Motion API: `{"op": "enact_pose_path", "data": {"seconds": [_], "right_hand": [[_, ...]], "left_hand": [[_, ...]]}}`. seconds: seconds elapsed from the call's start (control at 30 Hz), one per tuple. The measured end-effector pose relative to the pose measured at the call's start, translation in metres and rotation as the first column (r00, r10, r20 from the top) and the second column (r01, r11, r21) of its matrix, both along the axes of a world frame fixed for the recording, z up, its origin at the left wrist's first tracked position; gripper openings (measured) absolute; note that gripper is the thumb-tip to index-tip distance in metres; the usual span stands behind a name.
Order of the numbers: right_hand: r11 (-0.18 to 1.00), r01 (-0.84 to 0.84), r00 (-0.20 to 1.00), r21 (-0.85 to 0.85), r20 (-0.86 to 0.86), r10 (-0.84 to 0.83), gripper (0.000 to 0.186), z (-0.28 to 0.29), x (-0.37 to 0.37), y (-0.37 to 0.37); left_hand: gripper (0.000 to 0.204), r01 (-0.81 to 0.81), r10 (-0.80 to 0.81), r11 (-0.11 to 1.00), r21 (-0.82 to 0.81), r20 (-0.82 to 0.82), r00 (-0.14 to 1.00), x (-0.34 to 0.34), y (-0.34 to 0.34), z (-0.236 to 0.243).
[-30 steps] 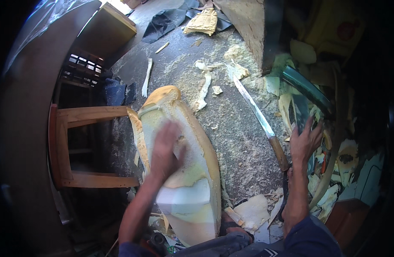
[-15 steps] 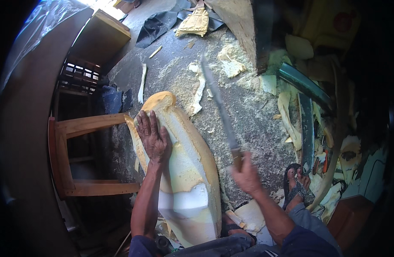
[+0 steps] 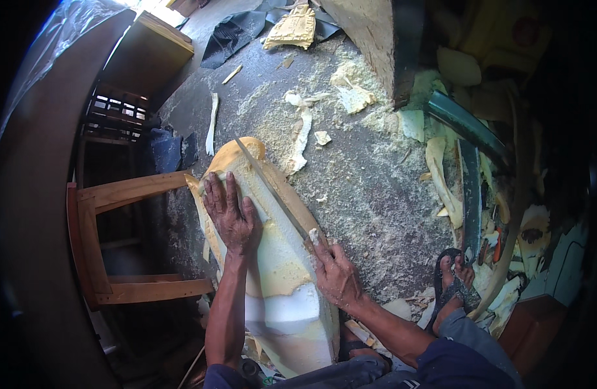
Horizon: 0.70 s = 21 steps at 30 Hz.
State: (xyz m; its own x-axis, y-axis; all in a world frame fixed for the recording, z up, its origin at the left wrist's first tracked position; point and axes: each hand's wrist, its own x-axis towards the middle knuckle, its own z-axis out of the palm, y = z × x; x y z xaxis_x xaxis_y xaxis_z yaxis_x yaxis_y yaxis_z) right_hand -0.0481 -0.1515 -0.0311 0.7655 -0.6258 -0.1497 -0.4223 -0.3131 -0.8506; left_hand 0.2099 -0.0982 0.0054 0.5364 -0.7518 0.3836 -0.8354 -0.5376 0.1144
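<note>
A long block of cream and white foam (image 3: 280, 259) slants away from my lap, its far end rounded and orange-yellow. My left hand (image 3: 232, 220) lies flat on its upper left side, fingers stretched forward. In my right hand (image 3: 337, 275), the fingers are wrapped round the handle of a long knife (image 3: 272, 188). The thin blade lies along the right-hand edge of the foam, its tip pointing far left over the rounded end. My fingers mostly hide the handle.
A wooden frame (image 3: 91, 243) stands left of the foam. Foam crumbs and scraps (image 3: 302, 139) litter the dark floor (image 3: 370, 201). At right lie dark strips (image 3: 468, 188) and curved foam offcuts (image 3: 439, 175). My sandalled foot (image 3: 451, 279) is at lower right.
My right hand has swung the knife leftward from above the floor onto the foam's right edge. My left hand stays on the foam, almost unmoved.
</note>
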Motion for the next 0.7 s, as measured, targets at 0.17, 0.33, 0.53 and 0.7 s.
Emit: {"op": "enact_pose_path", "data": {"seconds": [0.17, 0.33, 0.53, 0.7], "right_hand": [[0.998, 0.054, 0.994, -0.014, 0.092, -0.053, 0.062, 0.001, -0.005, 0.003], [0.999, 0.049, 0.997, -0.007, 0.058, -0.049, 0.060, 0.002, -0.005, 0.002], [0.999, 0.028, 0.997, -0.046, 0.070, -0.025, 0.059, 0.002, -0.002, -0.001], [0.996, 0.037, 0.995, -0.080, 0.096, -0.030, 0.053, 0.000, 0.008, -0.007]], "left_hand": [[0.061, -0.001, 0.001, 1.000, -0.013, 0.005, 1.000, -0.002, -0.001, 0.001], [0.061, 0.008, -0.008, 1.000, -0.014, 0.003, 1.000, -0.002, -0.002, 0.001], [0.061, 0.008, -0.008, 1.000, -0.022, 0.004, 1.000, -0.002, -0.001, 0.001], [0.062, -0.022, 0.022, 1.000, 0.006, -0.016, 1.000, -0.003, 0.001, 0.000]]}}
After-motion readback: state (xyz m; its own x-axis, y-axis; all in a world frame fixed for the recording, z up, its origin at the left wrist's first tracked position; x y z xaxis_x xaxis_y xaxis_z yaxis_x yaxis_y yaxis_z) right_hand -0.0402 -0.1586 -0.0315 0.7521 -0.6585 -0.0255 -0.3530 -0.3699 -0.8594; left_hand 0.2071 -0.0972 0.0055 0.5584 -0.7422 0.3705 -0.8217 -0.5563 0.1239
